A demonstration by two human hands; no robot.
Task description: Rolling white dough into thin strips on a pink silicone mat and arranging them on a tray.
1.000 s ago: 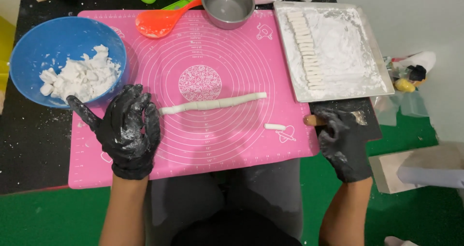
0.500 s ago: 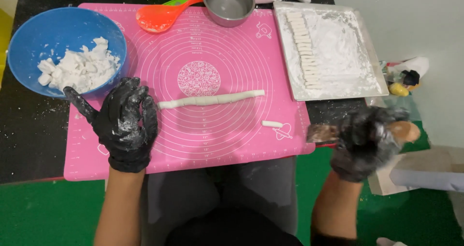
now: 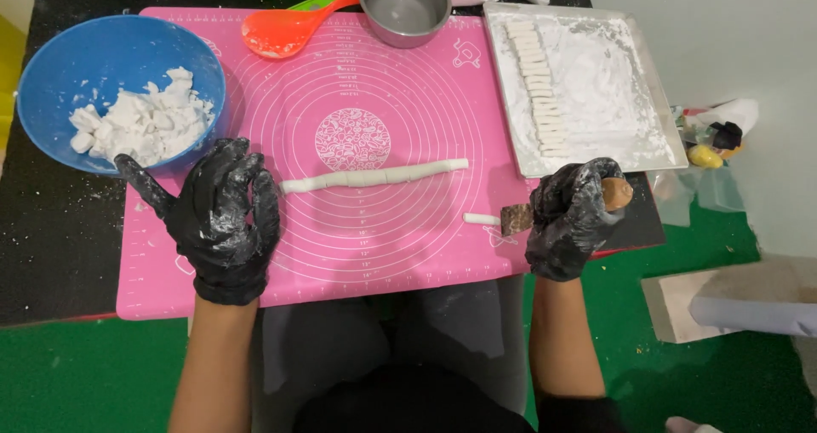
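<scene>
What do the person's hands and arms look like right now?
Both the left hand and the right hand wear glossy black gloves that end at the wrist. White floury smears streak the fingers and knuckles of each glove. The forearms are bare: no sleeves, watch or bands show.

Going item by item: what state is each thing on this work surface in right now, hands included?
Left hand: gloved, floury, spread flat on the pink mat.
Right hand: gloved, closed around a wooden-handled tool.
Dough rope: rolled thin, lying across the mat.
Small dough piece: cut off, lying apart.
Blue bowl: holds white dough chunks.
Metal pot: looks empty.
Tray: floured, cut pieces in a row.
</scene>
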